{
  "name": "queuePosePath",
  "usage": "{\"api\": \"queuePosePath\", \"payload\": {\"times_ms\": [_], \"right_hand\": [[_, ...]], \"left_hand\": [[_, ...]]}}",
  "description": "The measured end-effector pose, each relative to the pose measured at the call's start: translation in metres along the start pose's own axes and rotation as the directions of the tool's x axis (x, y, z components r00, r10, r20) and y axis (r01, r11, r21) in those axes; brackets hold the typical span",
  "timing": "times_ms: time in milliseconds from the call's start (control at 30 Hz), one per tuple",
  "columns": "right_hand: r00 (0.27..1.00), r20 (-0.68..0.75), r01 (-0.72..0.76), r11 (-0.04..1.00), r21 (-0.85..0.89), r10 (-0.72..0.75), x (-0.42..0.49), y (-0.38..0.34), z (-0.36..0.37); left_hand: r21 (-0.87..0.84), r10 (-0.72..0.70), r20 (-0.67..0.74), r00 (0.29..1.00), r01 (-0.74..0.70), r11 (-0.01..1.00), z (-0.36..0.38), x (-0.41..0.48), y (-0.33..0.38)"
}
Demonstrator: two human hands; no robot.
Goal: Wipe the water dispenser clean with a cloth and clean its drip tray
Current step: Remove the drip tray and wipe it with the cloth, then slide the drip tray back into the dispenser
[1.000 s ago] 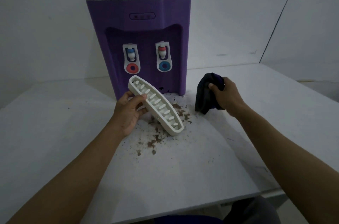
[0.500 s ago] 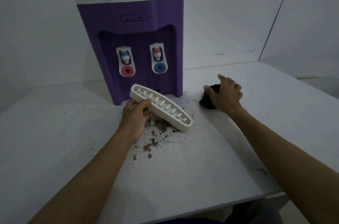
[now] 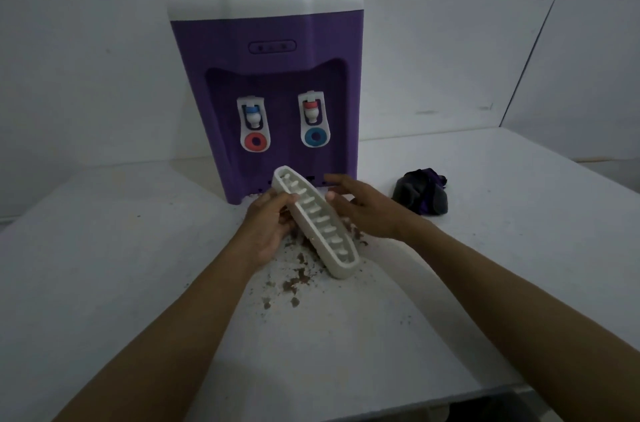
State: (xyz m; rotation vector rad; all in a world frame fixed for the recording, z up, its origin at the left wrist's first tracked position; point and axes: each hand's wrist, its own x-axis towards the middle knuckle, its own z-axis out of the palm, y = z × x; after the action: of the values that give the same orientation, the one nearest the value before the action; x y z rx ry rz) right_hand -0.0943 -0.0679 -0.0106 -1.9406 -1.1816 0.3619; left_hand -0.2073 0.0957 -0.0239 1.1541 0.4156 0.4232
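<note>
The left hand (image 3: 266, 227) grips the white drip tray (image 3: 318, 224) along its near edge, fingers curled round the rim; the tray slants, its far end raised toward the purple water dispenser (image 3: 270, 75) and its near end low over the table (image 3: 363, 352). The right hand (image 3: 367, 210) holds nothing, fingers stretched out loosely just beside the tray's other edge; whether the thumb touches it I cannot tell. The dark cloth (image 3: 420, 191) lies crumpled on the table, out past the right hand and apart from it. Brown crumbs of dirt (image 3: 294, 279) are scattered beneath the tray and toward the wrists; the dispenser stands upright right behind both hands, its two taps facing them.
</note>
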Motion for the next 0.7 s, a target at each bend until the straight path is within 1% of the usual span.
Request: {"api": "queuePosePath", "payload": {"times_ms": [33,133,233,300,333,400,467,500,600,633,700], "right_hand": [[1.000,0.000,-0.027,0.999,0.035,0.028,0.006,-0.003,0.002],[0.984,0.041,-0.178,0.967,0.180,0.174,0.018,-0.007,0.007],[0.966,0.083,-0.257,0.931,0.260,0.243,0.023,-0.003,0.013],[0.963,0.073,-0.270,0.906,0.326,0.260,0.023,0.000,0.017],[0.964,0.049,-0.261,0.886,0.382,0.263,0.022,0.000,0.019],[0.951,-0.017,-0.259,0.826,0.500,0.309,0.022,0.000,0.021],[0.925,-0.043,-0.285,0.762,0.581,0.379,0.023,0.000,0.025],[0.915,-0.050,-0.287,0.734,0.616,0.400,0.022,-0.001,0.027],[0.899,-0.095,-0.258,0.691,0.675,0.428,0.024,0.003,0.034],[0.896,-0.116,-0.239,0.685,0.688,0.429,0.025,0.003,0.036],[0.896,-0.128,-0.221,0.678,0.701,0.425,0.027,0.002,0.041]], "left_hand": [[0.010,-0.017,0.022,1.000,0.017,1.000,0.000,0.000,0.000],[0.057,-0.070,0.075,0.995,0.066,0.996,0.000,0.001,0.000],[0.113,-0.098,0.101,0.990,0.086,0.990,0.000,-0.001,0.003],[0.223,-0.083,0.111,0.990,0.057,0.973,-0.001,-0.003,0.005],[0.313,-0.076,0.099,0.992,0.041,0.949,-0.004,-0.004,0.006],[0.458,-0.068,0.065,0.996,0.031,0.888,-0.011,-0.006,0.007],[0.532,-0.040,0.072,0.997,-0.004,0.847,-0.019,-0.012,0.009],[0.588,-0.007,0.081,0.997,-0.043,0.808,-0.023,-0.015,0.010],[0.768,0.084,0.138,0.987,-0.160,0.620,-0.033,-0.023,0.014],[0.804,0.117,0.158,0.980,-0.197,0.561,-0.037,-0.025,0.014],[0.839,0.184,0.201,0.962,-0.266,0.475,-0.044,-0.026,0.014]]}}
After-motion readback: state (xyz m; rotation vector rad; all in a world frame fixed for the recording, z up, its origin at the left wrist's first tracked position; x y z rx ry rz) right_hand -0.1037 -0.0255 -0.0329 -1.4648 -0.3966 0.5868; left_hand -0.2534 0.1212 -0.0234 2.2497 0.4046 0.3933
